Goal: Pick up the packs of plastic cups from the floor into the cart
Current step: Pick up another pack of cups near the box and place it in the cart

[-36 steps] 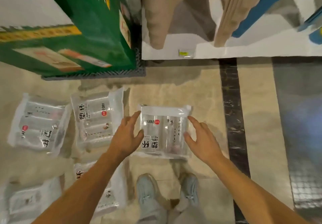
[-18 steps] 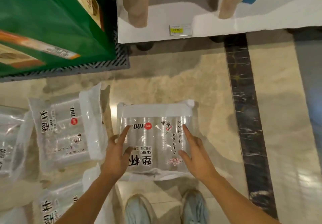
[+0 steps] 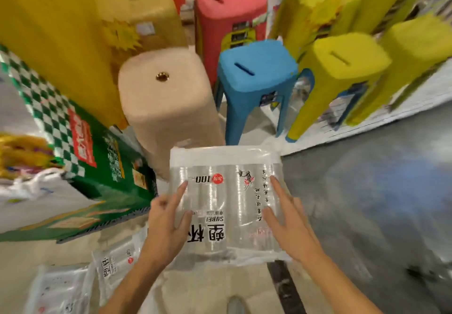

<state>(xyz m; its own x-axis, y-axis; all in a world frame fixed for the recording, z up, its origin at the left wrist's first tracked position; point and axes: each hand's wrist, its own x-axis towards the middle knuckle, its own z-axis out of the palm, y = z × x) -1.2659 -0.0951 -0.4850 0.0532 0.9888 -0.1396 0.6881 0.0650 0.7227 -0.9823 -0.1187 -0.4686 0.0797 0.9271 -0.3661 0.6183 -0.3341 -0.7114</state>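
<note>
I hold a clear pack of plastic cups (image 3: 225, 198) flat in front of me, lifted off the floor. My left hand (image 3: 166, 223) grips its left edge and my right hand (image 3: 287, 223) grips its right edge, fingers spread over the top. More packs of cups (image 3: 115, 262) lie on the floor at the lower left, one (image 3: 58, 289) near the bottom corner. No cart is in view.
A green carton (image 3: 97, 167) stands on the left beside a white sack (image 3: 29, 191). Stacked plastic stools rise ahead: beige (image 3: 166, 103), blue (image 3: 254, 74), red (image 3: 227, 13), yellow (image 3: 342, 69). Shiny grey floor (image 3: 379, 203) spreads to the right.
Both hands closed on the pack and raised it off the floor. The view swung upward, from the floor to the stools ahead.
</note>
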